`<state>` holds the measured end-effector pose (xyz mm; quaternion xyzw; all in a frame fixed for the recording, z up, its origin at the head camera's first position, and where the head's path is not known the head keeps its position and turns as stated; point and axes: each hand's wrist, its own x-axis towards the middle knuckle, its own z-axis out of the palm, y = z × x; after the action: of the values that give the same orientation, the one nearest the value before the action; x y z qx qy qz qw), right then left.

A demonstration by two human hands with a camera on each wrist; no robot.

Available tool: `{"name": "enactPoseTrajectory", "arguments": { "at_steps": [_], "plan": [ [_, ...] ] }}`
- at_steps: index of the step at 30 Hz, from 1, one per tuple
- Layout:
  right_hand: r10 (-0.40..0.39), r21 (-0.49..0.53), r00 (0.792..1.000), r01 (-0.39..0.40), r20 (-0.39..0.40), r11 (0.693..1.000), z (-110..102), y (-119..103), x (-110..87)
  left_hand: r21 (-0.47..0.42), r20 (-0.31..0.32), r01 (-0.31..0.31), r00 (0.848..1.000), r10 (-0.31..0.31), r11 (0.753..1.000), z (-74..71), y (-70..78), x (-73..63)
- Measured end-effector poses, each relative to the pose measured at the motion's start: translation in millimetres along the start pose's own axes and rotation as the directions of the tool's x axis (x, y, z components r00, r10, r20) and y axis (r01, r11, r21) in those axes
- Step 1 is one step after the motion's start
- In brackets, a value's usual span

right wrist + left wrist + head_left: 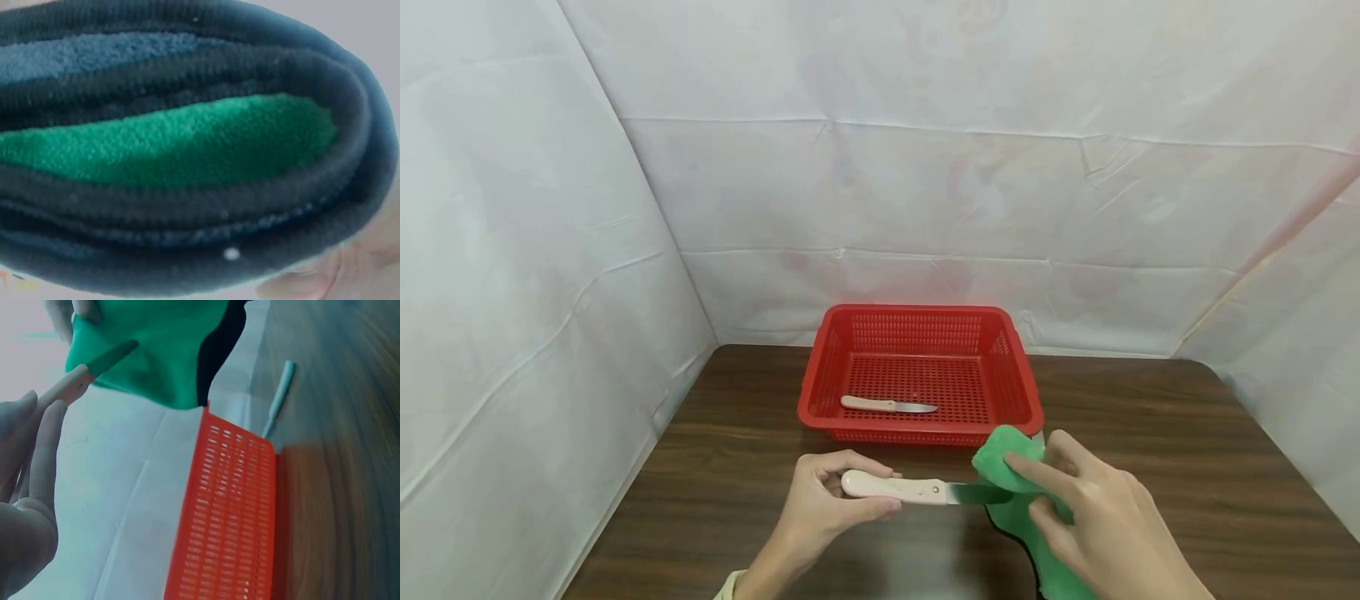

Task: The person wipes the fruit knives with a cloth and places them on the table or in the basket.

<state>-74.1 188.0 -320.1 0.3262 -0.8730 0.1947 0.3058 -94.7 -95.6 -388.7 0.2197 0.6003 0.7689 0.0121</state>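
Note:
In the head view my left hand [823, 500] grips the pale handle of a small knife [898, 488], whose blade points right. My right hand [1093, 508] holds a green cloth [1007, 458] with dark edging between thumb and fingers. The cloth lies behind the blade and touches or nearly touches it near the tip. In the left wrist view, the knife [78, 381] slants up across the green cloth [162, 356]. The folded, dark-bordered cloth [187, 144] fills most of the right wrist view, with a fingertip [297, 284] below it.
A red plastic basket [917, 434] stands beyond my hands, with another pale-handled knife [872, 404] lying in it. A slim pale-handled item [284, 387] lies on the wooden table [700, 467] beside the basket. White sheeting [925, 192] hangs behind and at both sides.

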Motion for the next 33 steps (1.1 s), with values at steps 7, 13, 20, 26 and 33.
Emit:
{"name": "enactPoseTrajectory", "arguments": {
  "at_steps": [7,13,20,26,33],
  "plan": [
    [-0.101,0.0,0.993,0.101,0.06,0.995,10.3,-13.6,4.0,-0.021,-0.051,-0.005,0.999,0.004,1.0,10.6,4.9,3.6],
    [-0.126,-0.038,0.985,0.132,0.115,0.991,14.3,-17.3,3.1,-0.052,-0.058,-0.074,0.996,0.071,0.996,14.3,3.6,3.9],
    [-0.131,-0.063,0.981,0.141,0.142,0.988,12.5,-16.5,2.8,-0.089,-0.076,-0.086,0.994,0.079,0.992,14.9,1.4,2.5],
    [-0.11,-0.046,0.988,0.115,0.104,0.992,7.8,-5.9,-5.2,-0.141,-0.072,-0.1,0.993,0.091,0.985,12.0,0.9,1.8],
    [-0.089,-0.111,0.993,0.097,0.075,0.989,5.8,0.6,-12.1,-0.166,-0.07,-0.088,0.995,0.077,0.982,4.5,3.7,-1.4]
  ]
}}
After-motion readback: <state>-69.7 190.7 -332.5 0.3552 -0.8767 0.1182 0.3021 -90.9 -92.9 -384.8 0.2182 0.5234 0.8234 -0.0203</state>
